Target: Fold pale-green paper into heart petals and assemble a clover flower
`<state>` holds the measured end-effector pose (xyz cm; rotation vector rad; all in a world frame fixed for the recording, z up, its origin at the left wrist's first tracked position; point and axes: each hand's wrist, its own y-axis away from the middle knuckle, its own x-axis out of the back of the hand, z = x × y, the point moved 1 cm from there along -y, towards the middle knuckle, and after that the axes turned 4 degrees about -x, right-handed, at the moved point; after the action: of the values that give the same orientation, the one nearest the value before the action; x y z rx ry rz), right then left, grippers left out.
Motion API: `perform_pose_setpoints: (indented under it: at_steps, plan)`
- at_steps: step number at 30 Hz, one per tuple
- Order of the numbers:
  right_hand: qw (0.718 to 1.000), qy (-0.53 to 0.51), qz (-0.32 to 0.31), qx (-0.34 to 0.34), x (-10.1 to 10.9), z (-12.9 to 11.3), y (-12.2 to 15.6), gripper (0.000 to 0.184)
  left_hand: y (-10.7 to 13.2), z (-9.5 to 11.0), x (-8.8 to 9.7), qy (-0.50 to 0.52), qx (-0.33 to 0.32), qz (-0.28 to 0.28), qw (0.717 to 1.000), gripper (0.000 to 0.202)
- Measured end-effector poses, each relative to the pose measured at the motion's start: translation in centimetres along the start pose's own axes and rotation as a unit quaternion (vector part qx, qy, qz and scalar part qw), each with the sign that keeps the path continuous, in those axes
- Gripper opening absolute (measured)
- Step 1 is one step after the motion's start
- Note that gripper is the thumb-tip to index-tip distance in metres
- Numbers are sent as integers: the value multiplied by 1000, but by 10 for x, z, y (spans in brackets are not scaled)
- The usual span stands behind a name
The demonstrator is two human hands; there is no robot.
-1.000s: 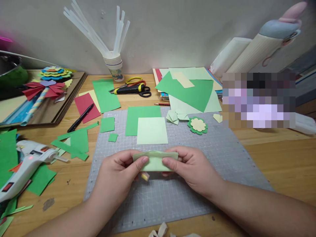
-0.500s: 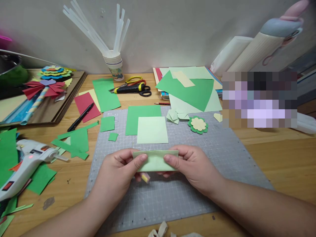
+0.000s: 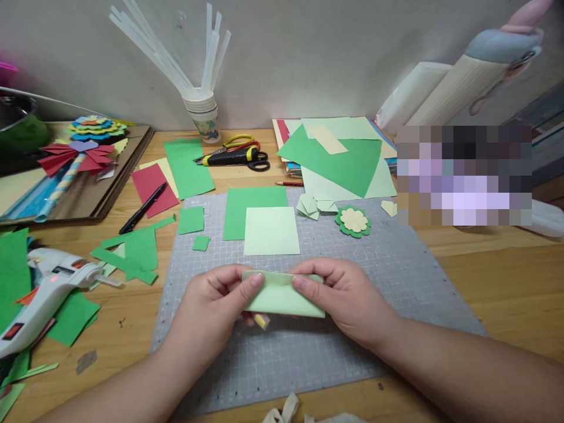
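Pinched at both ends just above the grey cutting mat (image 3: 396,282): a folded light green paper (image 3: 282,296). Left hand (image 3: 211,317) closed on its left end between thumb and fingers, right hand (image 3: 348,299) closed on its right end likewise. Already folded over into a flat band with a crease along the top, by the look of it. No glue, cut or further shaping visible on it, so seemingly somewhere short of midway.

Untouched just beyond, on the mat: a light green square (image 3: 272,231) over a darker green sheet (image 3: 251,202), and a finished paper flower (image 3: 353,221). Farther out on the wooden table (image 3: 506,282): green scraps, a glue gun (image 3: 48,288) at the left, a pen (image 3: 143,208), scissors (image 3: 238,157) and a cup of glue sticks (image 3: 205,120) against the pale wall (image 3: 308,59).
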<state>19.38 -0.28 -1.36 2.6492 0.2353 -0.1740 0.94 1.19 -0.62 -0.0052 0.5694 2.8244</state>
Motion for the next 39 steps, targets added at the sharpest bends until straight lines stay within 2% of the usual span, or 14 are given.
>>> perform_pose_setpoints:
  at_steps: [16,31,39]
  plan:
    - [1000,-26,10,-12,1,3,-1,24,0,3,-1,28,15,20,999,21]
    - [1000,-10,-17,-1,4,6,-2,21,0,4,-1,32,16,18,999,24]
    - [997,-63,-37,-6,1,3,-2,19,0,3,0,55,-7,41,998,22]
